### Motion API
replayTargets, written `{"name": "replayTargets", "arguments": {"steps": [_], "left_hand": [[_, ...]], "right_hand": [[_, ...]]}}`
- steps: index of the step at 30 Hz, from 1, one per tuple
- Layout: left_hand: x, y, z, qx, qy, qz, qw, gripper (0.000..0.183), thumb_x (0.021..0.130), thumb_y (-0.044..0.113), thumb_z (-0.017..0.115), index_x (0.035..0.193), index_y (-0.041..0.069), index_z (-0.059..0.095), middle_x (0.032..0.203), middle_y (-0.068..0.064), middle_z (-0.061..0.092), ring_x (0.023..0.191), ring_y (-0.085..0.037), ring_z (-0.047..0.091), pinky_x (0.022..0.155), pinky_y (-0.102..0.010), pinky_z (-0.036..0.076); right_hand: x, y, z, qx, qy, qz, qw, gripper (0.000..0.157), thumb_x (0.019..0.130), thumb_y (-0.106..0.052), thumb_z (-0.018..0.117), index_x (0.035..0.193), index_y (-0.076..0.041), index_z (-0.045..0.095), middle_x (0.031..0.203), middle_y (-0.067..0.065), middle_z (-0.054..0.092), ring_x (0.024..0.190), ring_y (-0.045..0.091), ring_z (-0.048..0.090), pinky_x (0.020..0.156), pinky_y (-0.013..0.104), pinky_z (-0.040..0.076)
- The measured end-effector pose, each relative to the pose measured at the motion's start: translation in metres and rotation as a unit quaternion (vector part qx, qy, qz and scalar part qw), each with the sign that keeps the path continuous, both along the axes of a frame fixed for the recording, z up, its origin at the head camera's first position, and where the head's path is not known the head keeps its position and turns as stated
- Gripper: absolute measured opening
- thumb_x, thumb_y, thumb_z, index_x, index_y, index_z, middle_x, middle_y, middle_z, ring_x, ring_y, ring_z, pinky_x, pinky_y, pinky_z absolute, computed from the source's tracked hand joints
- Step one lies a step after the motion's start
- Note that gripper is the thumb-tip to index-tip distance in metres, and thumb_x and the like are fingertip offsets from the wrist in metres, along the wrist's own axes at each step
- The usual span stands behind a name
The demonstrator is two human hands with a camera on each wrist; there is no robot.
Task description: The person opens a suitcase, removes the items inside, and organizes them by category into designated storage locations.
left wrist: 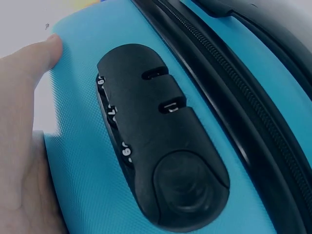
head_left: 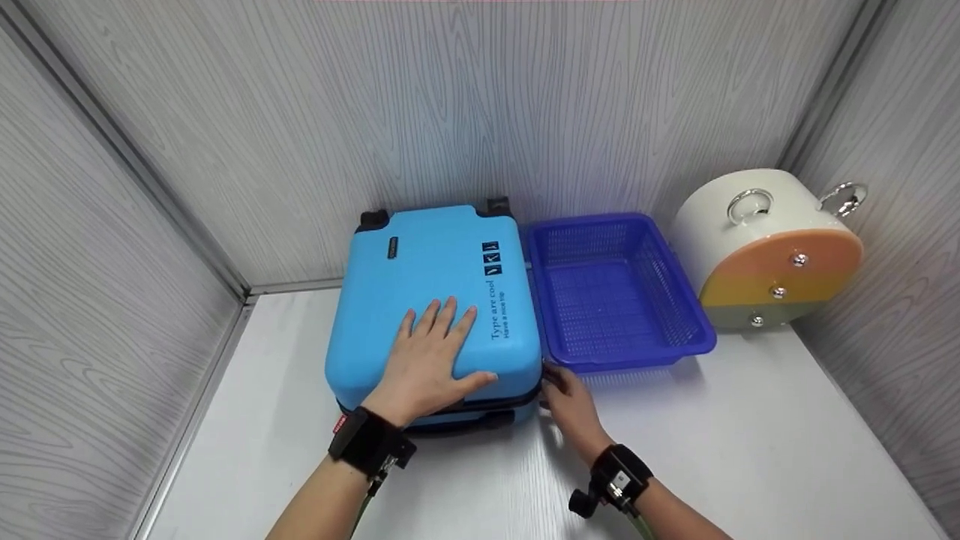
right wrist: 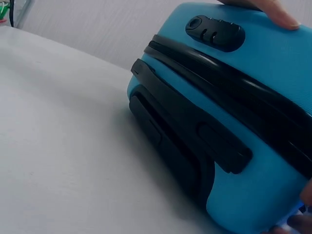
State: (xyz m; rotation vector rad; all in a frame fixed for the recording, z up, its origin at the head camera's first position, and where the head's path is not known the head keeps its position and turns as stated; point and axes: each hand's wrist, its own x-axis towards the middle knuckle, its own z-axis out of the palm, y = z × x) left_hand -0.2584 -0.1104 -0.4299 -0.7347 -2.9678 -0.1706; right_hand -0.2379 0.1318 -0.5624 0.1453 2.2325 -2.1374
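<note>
The 6 o'clock side of the case [head_left: 427, 262] is clearest at the wrists: the left-wrist view shows a black lock [left wrist: 161, 131] with three number wheels and the teeth of the zip [left wrist: 229, 68]; the right-wrist view adds the full length of a black handle [right wrist: 178, 105] under the seam. The head view alone gives the top face, with dark lettering and, at 11 and 1 o'clock, two black corner wheels [head_left: 497, 207], and a red tag [head_left: 340, 424] at 7 o'clock. The case lies flat on a white table [head_left: 480, 487], just left of the middle. Just beside it, at 3 o'clock, stands a blue basket [head_left: 709, 346]; beyond, at 2 o'clock, a white drum [head_left: 742, 191] bears chrome rings and a striped face with three knobs. Grey wood-grain walls [head_left: 450, 90] close the far side and both flanks. The right hand [head_left: 576, 411] touches the case's 4 o'clock corner; whether its fingers pinch anything cannot be told. The left hand [head_left: 427, 367] rests on the top face, fingers straight and slightly spread, thumb toward 3 o'clock, gripping nothing.
</note>
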Motion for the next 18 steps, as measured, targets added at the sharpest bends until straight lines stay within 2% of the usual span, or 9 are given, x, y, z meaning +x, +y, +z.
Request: {"name": "replayTargets", "arguments": {"steps": [4,8,13,18], "left_hand": [[0.004,-0.007,-0.001,0.001,0.006,0.001,1.0,0.105,0.087,0.086,0.048,0.167,0.023,0.022,0.172,-0.01,0.017,0.158,-0.033,0.013,0.125,-0.059,0.007],[0.006,-0.01,-0.003,0.009,0.01,-0.004,0.9999,0.105,0.087,0.087,0.048,0.167,0.024,0.022,0.172,-0.008,0.018,0.158,-0.031,0.013,0.126,-0.058,0.007],[0.007,-0.009,-0.005,0.011,0.013,-0.005,0.9998,0.104,0.087,0.086,0.049,0.167,0.023,0.024,0.172,-0.01,0.019,0.158,-0.032,0.014,0.126,-0.058,0.007],[0.006,-0.008,-0.005,-0.003,0.019,0.006,0.9998,0.104,0.088,0.086,0.047,0.167,0.023,0.024,0.172,-0.01,0.019,0.158,-0.032,0.014,0.126,-0.058,0.007]], "right_hand": [[0.001,-0.003,-0.003,-0.024,0.017,-0.029,0.999,0.034,0.105,-0.012,0.058,0.136,0.004,0.059,0.125,0.018,0.068,0.107,0.026,0.068,0.095,0.045,0.057],[0.002,-0.004,-0.006,-0.032,0.035,-0.063,0.997,0.027,0.103,-0.011,0.064,0.123,0.007,0.064,0.109,0.014,0.07,0.099,0.026,0.069,0.088,0.042,0.06],[0.006,-0.001,-0.009,0.016,0.047,-0.089,0.995,0.021,0.1,-0.012,0.07,0.115,0.002,0.074,0.101,0.017,0.071,0.09,0.032,0.067,0.074,0.031,0.059],[0.011,0.005,-0.007,0.062,0.066,-0.08,0.993,0.016,0.099,-0.015,0.072,0.11,-0.005,0.078,0.101,0.015,0.073,0.087,0.035,0.067,0.069,0.027,0.055]]}}
